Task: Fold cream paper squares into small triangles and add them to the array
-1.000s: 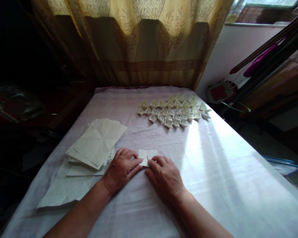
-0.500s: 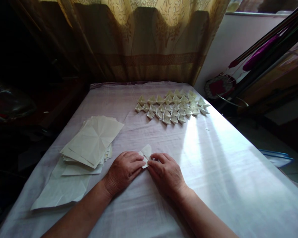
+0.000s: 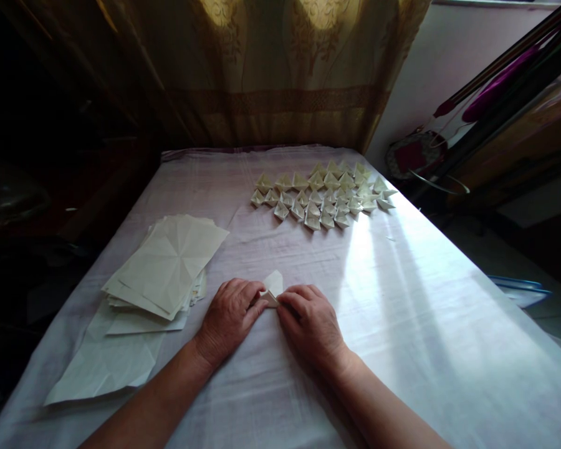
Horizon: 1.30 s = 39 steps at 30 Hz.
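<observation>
Your left hand (image 3: 229, 315) and right hand (image 3: 311, 324) meet on the table (image 3: 425, 312) just right of the stack of creased sheets (image 3: 166, 265). Each pinches an edge of one small folded paper (image 3: 273, 287) between curled fingertips, its tip raised. Beyond the stack, to its far right, rows of finished folded pieces (image 3: 320, 196) lie together. By the look of it, many are done and the thick stack remains unfolded.

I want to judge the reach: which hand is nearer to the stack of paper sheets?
Left. The left hand rests just right of the stack of paper sheets, fingers on the small folded paper; the right hand lies farther right, on that paper's other side.
</observation>
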{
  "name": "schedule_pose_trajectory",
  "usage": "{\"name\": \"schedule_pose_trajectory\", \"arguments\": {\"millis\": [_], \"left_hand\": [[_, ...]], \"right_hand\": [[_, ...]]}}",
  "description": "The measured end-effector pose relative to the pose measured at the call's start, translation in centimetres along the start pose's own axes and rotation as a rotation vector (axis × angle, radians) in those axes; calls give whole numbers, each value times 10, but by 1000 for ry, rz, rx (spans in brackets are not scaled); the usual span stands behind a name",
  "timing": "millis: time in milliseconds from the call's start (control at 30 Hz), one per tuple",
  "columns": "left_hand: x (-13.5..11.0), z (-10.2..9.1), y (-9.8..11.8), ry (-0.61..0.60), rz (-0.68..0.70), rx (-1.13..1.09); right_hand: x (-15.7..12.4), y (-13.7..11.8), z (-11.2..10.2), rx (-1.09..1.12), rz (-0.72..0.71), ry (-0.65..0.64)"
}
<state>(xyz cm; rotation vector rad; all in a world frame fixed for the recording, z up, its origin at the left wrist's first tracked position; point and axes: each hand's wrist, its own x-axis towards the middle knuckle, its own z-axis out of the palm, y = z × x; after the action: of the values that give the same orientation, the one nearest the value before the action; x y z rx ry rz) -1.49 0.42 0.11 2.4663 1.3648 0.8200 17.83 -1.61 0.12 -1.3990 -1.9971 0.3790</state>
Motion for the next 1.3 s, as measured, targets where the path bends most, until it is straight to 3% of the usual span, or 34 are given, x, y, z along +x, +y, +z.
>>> {"name": "schedule_pose_trajectory", "arguments": {"millis": [300, 500, 867, 1133, 1300], "left_hand": [[2, -1, 1, 18, 21, 3], [1, -4, 1, -39, 74, 17], [0, -9, 8, 83, 280, 199], [-2, -7, 5, 69, 314, 202], [-3, -5, 3, 49, 230, 156]], "right_hand": [[4, -4, 1, -51, 36, 10], [4, -5, 0, -44, 53, 2], [6, -6, -1, -31, 63, -1], [5, -6, -2, -37, 71, -18], [5, -6, -2, -48, 76, -26]]}}
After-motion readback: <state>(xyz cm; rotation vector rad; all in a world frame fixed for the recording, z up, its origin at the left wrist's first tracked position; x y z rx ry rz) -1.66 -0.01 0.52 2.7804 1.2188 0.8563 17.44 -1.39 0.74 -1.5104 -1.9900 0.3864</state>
